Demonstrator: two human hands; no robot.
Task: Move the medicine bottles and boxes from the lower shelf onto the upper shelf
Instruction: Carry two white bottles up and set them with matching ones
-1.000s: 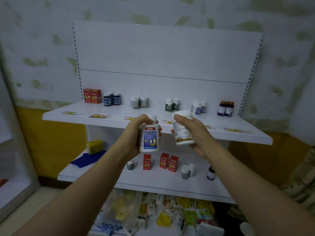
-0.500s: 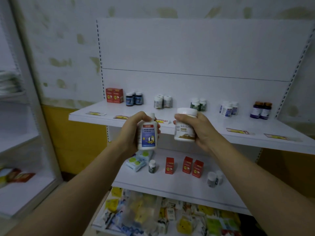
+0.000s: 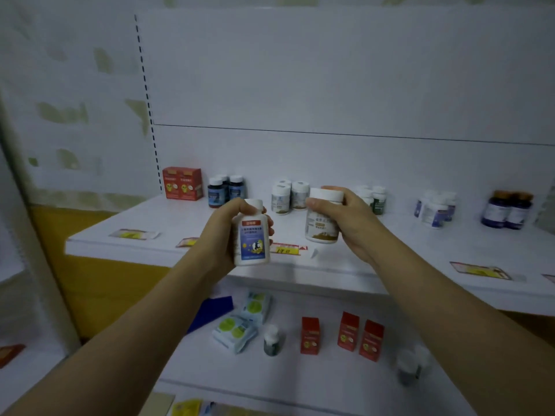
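Note:
My left hand (image 3: 220,235) grips a white bottle with a blue label (image 3: 252,235), held upright in front of the upper shelf (image 3: 210,223). My right hand (image 3: 351,223) grips a wider white bottle with a brown-banded label (image 3: 322,219) just over that shelf's front part. Along the back of the upper shelf stand a red box (image 3: 182,183), dark blue bottles (image 3: 226,190), white bottles (image 3: 288,195), green-labelled bottles (image 3: 375,198), blue-labelled white bottles (image 3: 437,207) and purple bottles (image 3: 507,210). On the lower shelf (image 3: 330,373) stand three red boxes (image 3: 348,331), a small dark bottle (image 3: 271,340) and blurred white bottles (image 3: 410,366).
Price tags (image 3: 286,249) lie along the upper shelf's front edge. White-green packets (image 3: 243,319) and a blue sheet (image 3: 211,312) lie at the lower shelf's left. A white frame (image 3: 30,235) stands at the left. Yellow packets (image 3: 186,408) show below.
The view has swung left and closer to the shelves. Both hands, each still holding its bottle, have risen slightly toward the upper shelf; the right bottle now sits above the shelf's front.

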